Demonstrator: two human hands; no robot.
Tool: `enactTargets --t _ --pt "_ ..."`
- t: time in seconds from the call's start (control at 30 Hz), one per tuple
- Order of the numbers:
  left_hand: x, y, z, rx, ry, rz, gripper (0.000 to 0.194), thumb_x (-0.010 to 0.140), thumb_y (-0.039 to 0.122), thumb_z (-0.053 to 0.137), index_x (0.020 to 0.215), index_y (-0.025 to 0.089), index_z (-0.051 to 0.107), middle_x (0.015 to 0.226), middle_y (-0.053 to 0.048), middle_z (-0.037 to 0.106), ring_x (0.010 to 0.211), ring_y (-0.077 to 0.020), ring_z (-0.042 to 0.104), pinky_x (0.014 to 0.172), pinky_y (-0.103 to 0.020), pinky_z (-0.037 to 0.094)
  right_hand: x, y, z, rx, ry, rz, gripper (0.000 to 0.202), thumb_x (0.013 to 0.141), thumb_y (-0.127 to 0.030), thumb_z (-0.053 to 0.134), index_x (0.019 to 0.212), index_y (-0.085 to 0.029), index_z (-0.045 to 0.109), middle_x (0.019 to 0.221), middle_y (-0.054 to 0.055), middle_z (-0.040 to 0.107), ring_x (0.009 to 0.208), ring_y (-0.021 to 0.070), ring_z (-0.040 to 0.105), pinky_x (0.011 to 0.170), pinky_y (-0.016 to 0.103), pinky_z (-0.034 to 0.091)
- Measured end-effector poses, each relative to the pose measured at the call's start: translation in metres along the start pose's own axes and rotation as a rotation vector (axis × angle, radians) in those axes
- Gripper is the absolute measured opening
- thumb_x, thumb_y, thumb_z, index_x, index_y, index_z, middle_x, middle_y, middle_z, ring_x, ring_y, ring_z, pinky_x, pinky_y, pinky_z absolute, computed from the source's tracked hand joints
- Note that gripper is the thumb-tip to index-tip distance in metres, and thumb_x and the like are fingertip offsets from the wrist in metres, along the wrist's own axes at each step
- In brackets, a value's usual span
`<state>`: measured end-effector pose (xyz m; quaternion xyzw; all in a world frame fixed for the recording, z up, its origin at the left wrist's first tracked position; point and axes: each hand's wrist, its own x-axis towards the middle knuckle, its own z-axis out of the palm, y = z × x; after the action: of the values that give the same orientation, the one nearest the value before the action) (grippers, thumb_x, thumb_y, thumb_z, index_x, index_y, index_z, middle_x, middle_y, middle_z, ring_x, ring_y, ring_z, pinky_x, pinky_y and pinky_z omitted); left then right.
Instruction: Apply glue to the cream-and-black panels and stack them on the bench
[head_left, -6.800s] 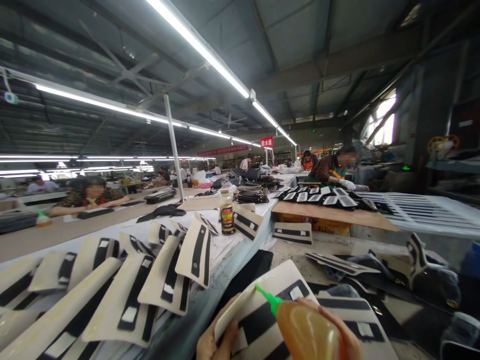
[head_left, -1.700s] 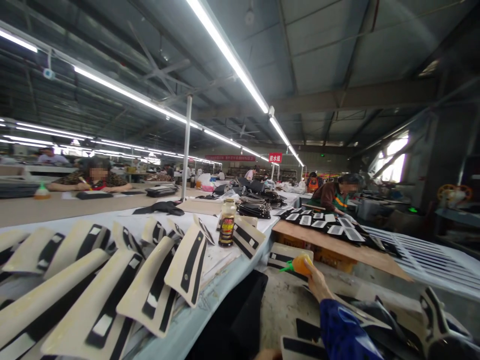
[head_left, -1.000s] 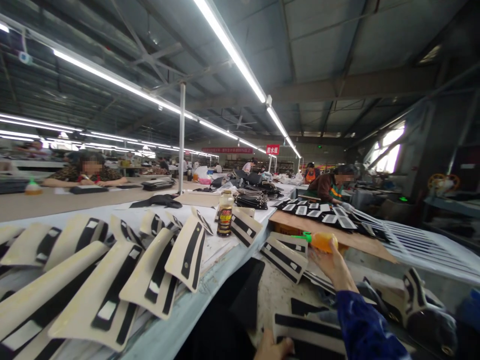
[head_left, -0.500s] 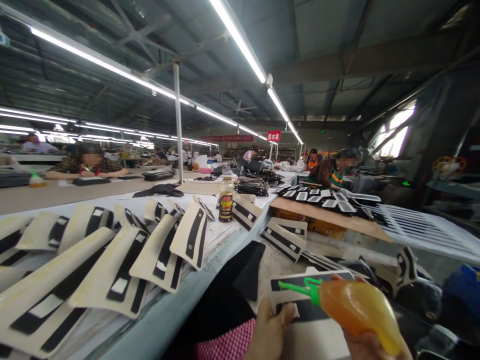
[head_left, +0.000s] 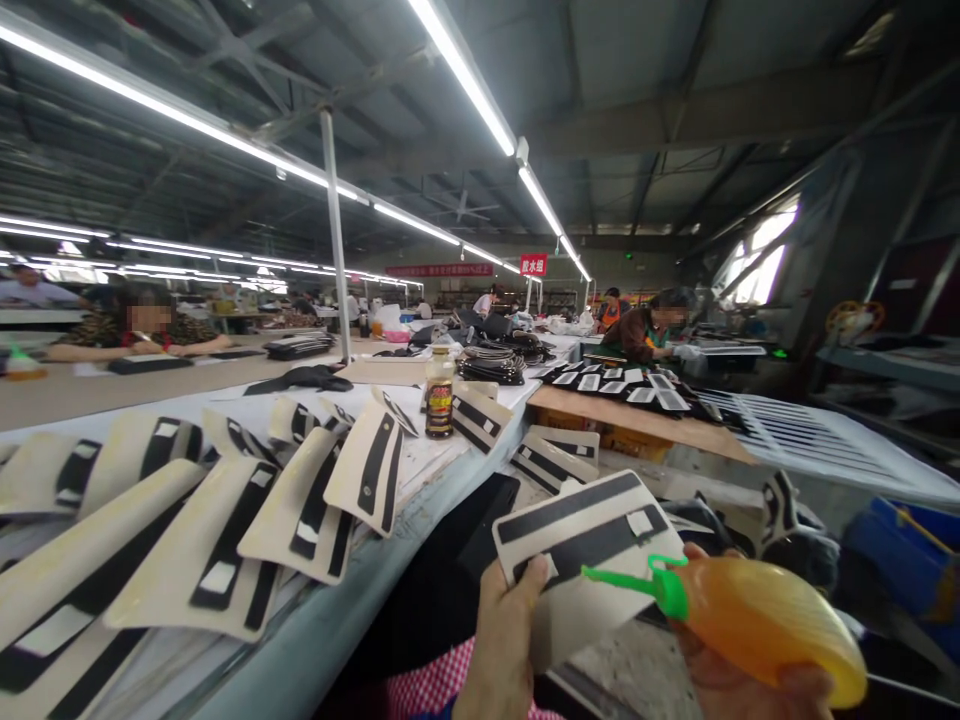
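My left hand (head_left: pixel 499 635) grips a cream panel (head_left: pixel 577 620) by its lower left side, thumb on top. Two black strips run across that panel, with small white patches on the lower strip. In my right hand (head_left: pixel 731 660) is a squeeze bottle (head_left: pixel 772 610) of amber liquid, lying nearly level. Its green nozzle (head_left: pixel 619 580) points left over the panel, close to my left thumb; whether the tip touches the surface I cannot tell. Similar cream panels (head_left: pixel 364 460) with black strips lie in overlapping rows on the white table to the left.
A glass jar (head_left: pixel 439 400) of dark liquid stands near the edge of the white table (head_left: pixel 409 560). Black pieces with white patches (head_left: pixel 600 385) lie beyond, where a co-worker (head_left: pixel 645 325) bends over. A blue bin (head_left: pixel 911 565) is at right. Another person (head_left: pixel 146 325) sits at far left.
The cream panel in my left hand has risen and tilted, showing more of its face. The bottle has shifted right and lies flatter. My view has turned slightly to the right.
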<state>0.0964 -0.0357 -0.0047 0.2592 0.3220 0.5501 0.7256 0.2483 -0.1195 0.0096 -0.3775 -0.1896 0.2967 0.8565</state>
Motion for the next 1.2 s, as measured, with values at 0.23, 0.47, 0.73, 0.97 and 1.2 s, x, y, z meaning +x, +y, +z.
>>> enactTargets --t 0.23,0.47,0.73,0.97,1.2 --pt "0.007 0.015 0.015 -0.123 0.069 -0.006 0.039 0.085 0.021 0.074 0.122 0.018 0.065 0.098 -0.01 0.083 0.099 -0.0281 0.078 0.087 -0.038 0.061 0.005 0.034 -0.006 0.316 -0.039 0.345 0.066 0.063 -0.075 0.08 0.116 -0.037 0.071 0.134 -0.001 0.067 0.114 0.0246 0.064 0.096 0.042 0.055" --pt "0.014 -0.005 0.01 -0.174 0.086 -0.062 0.033 0.091 0.014 0.067 0.124 0.013 0.061 0.084 -0.01 0.083 0.098 -0.028 0.079 0.087 -0.039 0.064 0.015 0.053 -0.003 0.5 -0.116 0.461 0.064 0.077 -0.075 0.068 0.131 -0.041 0.064 0.135 0.0 0.068 0.118 0.0306 0.062 0.118 0.064 0.026" --pt "0.03 -0.057 -0.017 -0.119 0.061 -0.186 0.038 0.087 0.019 0.072 0.124 0.021 0.062 0.102 -0.01 0.082 0.1 -0.0283 0.078 0.094 -0.038 0.062 0.048 0.078 -0.02 0.56 -0.032 0.607 0.066 0.085 -0.074 0.059 0.133 -0.029 0.064 0.124 0.001 0.074 0.109 0.0257 0.067 0.113 0.045 0.041" --pt "0.034 -0.082 -0.059 0.171 0.134 -0.143 0.042 0.08 0.023 0.071 0.116 0.014 0.054 0.123 -0.025 0.07 0.109 -0.0366 0.074 0.084 -0.041 0.063 0.075 0.102 -0.045 0.492 -0.066 0.794 0.061 0.098 -0.065 0.044 0.124 -0.017 0.068 0.109 0.008 0.078 0.093 0.0238 0.073 0.1 0.039 0.051" --pt "0.038 -0.052 -0.074 0.573 0.037 0.194 0.074 0.076 0.035 0.07 0.143 0.015 0.044 0.164 -0.017 0.032 0.152 -0.0343 0.032 0.124 -0.04 0.027 0.088 0.099 -0.06 0.488 -0.207 0.86 0.057 0.098 -0.061 0.048 0.123 -0.014 0.068 0.113 0.01 0.077 0.095 0.025 0.073 0.096 0.04 0.053"
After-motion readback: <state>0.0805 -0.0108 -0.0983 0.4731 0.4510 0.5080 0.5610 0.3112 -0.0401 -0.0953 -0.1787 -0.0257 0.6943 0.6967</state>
